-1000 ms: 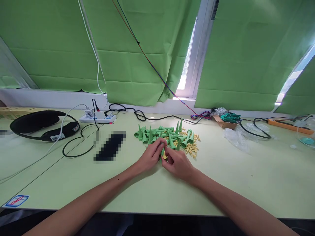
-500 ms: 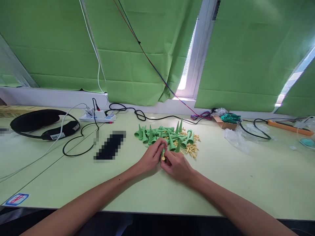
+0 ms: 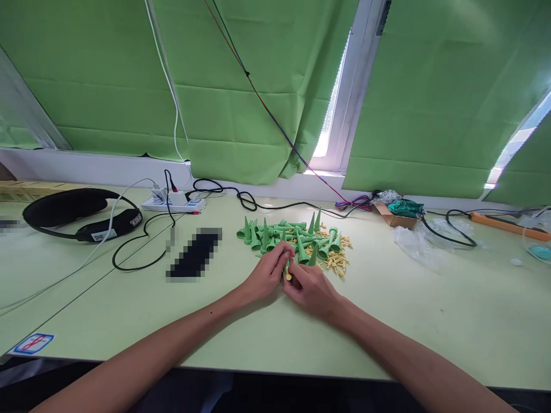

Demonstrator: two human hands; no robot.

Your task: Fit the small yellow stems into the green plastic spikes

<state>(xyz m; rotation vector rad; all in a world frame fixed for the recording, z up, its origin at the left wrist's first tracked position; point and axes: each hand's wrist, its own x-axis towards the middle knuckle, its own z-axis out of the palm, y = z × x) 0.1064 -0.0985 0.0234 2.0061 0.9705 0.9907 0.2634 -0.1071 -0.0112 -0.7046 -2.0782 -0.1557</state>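
Note:
My left hand (image 3: pixel 267 273) is closed around a green plastic cone (image 3: pixel 286 265), mostly hidden by the fingers. My right hand (image 3: pixel 313 291) meets it from the right, its fingers pinched on a small yellow plastic piece (image 3: pixel 288 277) at the cone's near end. Whether the yellow piece sits inside the cone or only against it, I cannot tell. Just beyond both hands lies a heap of hollow green cones (image 3: pixel 302 252), some standing point up, others on their sides. Small yellow pieces (image 3: pixel 338 264) are scattered among them and to their right.
At the left are a black neckband device (image 3: pixel 107 225), a white power strip (image 3: pixel 191 205) and a pixelated dark object (image 3: pixel 196 255). Black cable runs along the back. A small cardboard box (image 3: pixel 398 218), clear plastic bags (image 3: pixel 413 244) and an orange-edged object (image 3: pixel 508 225) lie at the right.
The view has shifted slightly, so everything appears a little displaced. Both hands keep their hold, and the yellow piece's end still shows between them.

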